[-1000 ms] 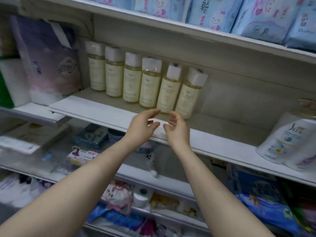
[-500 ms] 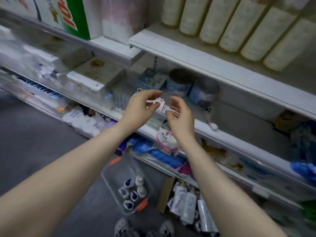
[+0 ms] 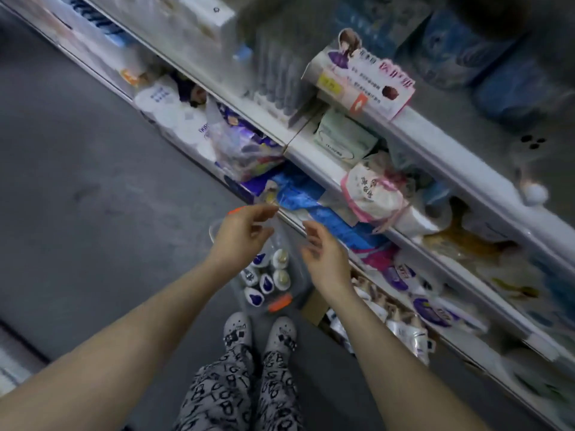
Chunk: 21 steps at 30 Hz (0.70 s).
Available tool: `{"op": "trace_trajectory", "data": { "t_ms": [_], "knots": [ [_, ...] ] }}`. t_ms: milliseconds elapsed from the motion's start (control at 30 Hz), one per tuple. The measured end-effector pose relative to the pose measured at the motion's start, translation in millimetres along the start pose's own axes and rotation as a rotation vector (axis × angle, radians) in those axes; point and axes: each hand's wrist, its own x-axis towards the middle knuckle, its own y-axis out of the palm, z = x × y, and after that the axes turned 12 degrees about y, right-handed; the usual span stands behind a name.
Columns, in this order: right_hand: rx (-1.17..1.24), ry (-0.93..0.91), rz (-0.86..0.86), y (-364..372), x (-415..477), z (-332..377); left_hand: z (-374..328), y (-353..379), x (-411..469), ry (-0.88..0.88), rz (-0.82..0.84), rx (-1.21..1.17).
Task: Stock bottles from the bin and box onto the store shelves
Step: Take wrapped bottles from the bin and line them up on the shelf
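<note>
Above the clear bin (image 3: 299,287), both hands hang in mid-air, apart, touching neither each other nor any stock. Left hand (image 3: 244,236): index finger stretched forward, thumb below it, other fingers loosely curled; nothing visible in the gap. Right hand (image 3: 325,261): fingers loosely curled and motion-blurred, nothing visible in it. Both forearms are bare.

The bin sits on the grey floor (image 3: 93,181), directly under the hands, with an orange latch (image 3: 280,301) on the near end. Inside it the bottles (image 3: 267,282) stand upright and packed close: small and white, some with dark blue labels, some with cream tops. The left hand covers part of the bin's far end.

A cardboard box (image 3: 313,306) is just right of the bin, against the shelf base. It holds silvery-white packs (image 3: 403,331); the type isn't readable.

Grey clogs (image 3: 238,329) are just behind the bin, with black-and-grey patterned trousers (image 3: 236,393) above them.

The store shelves (image 3: 435,157) run diagonally from upper left to lower right and are crowded: a white pack with pink trim (image 3: 373,194), a blue pack (image 3: 314,209) and, one level up, a carton with a cartoon figure (image 3: 357,76). The shelf contents are heavily blurred.
</note>
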Motion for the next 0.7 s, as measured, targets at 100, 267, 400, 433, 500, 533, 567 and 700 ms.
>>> {"op": "trace_trajectory", "data": {
  "t_ms": [100, 267, 400, 433, 500, 533, 567, 700],
  "knots": [
    [-0.022, 0.051, 0.042, 24, 22, -36, 49, 19, -10, -0.106, 0.022, 0.005],
    [-0.059, 0.128, 0.084, 66, 58, -96, 125, 53, -23, -0.217, 0.019, 0.006],
    [-0.126, 0.163, 0.124, 112, 88, -138, 187, 79, -32, -0.276, 0.045, 0.035],
    [-0.144, 0.174, 0.144, 122, 94, -146, 199, 85, -33, -0.286, 0.056, 0.050],
    [-0.171, 0.194, 0.188, 145, 107, -165, 227, 97, -36, -0.301, 0.079, 0.082],
    [-0.180, 0.199, 0.201, 157, 115, -175, 242, 103, -36, -0.299, 0.096, 0.096],
    [-0.198, 0.204, 0.211, 169, 121, -184, 257, 110, -38, -0.302, 0.118, 0.114],
    [-0.272, 0.203, 0.227, 218, 147, -218, 322, 136, -40, -0.317, 0.200, 0.158]
  ]
}}
